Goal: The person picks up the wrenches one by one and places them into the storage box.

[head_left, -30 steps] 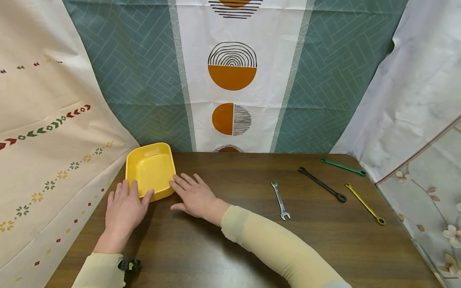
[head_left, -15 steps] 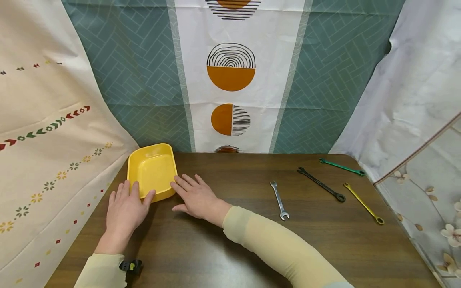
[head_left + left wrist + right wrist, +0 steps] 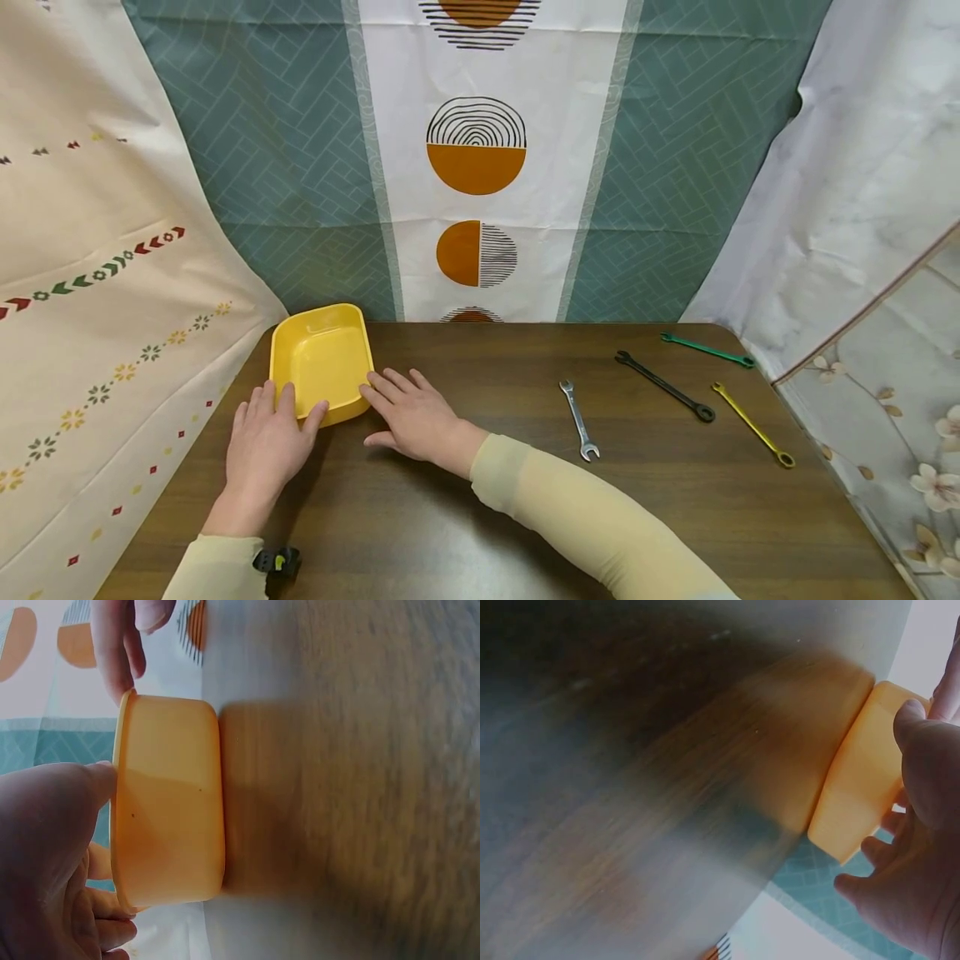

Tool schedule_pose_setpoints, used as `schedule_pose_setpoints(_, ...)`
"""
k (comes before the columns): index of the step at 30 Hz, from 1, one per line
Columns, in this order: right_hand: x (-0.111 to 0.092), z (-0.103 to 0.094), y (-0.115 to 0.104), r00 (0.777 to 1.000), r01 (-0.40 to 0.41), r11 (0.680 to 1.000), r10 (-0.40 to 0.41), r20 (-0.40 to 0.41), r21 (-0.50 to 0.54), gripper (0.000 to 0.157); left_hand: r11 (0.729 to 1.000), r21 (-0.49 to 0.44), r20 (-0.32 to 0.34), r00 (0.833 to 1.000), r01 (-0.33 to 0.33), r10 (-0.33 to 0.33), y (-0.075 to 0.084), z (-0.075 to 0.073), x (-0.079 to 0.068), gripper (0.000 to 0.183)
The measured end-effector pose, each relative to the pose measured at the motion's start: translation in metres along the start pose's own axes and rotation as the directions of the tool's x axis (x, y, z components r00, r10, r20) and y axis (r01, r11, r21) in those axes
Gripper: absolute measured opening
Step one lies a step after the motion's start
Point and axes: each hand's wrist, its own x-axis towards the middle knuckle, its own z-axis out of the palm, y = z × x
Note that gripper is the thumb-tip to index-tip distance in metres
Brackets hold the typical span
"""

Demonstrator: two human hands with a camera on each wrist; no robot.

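Note:
A yellow plastic tray [image 3: 326, 364] with rounded corners sits upright on the brown table [image 3: 465, 517] at the back left. My left hand [image 3: 264, 446] rests at its near left corner, thumb and fingers spread along the rim. In the left wrist view, the left thumb [image 3: 94, 780] touches the rim and the fingertips show beyond it. My right hand [image 3: 420, 419] lies at the tray's right side, palm down, its fairly straight fingertips against the wall. The right wrist view shows the right hand [image 3: 930, 802] beside the tray's outer wall [image 3: 862, 772].
Several wrenches lie apart on the right: a silver wrench [image 3: 578, 421], a black wrench [image 3: 663, 385], a green wrench [image 3: 707, 349] and a yellow wrench [image 3: 752, 423]. Patterned cloths hang along the back [image 3: 300, 167], left [image 3: 112, 333] and right [image 3: 862, 250] of the table.
The tray has slid slightly to the right, with both hands moving along with it. The wrenches lie where they were; the head view has shifted a little.

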Motion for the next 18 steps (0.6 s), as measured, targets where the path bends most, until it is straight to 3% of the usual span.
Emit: schedule_pose_setpoints(18, -0.015, 0.000, 0.006, 0.999, -0.026, 1.000, 0.025, 0.020, 0.015, 0.085, 1.000, 0.001, 0.002, 1.000, -0.020, 0.020, 0.013, 0.005, 0.000, 0.086)
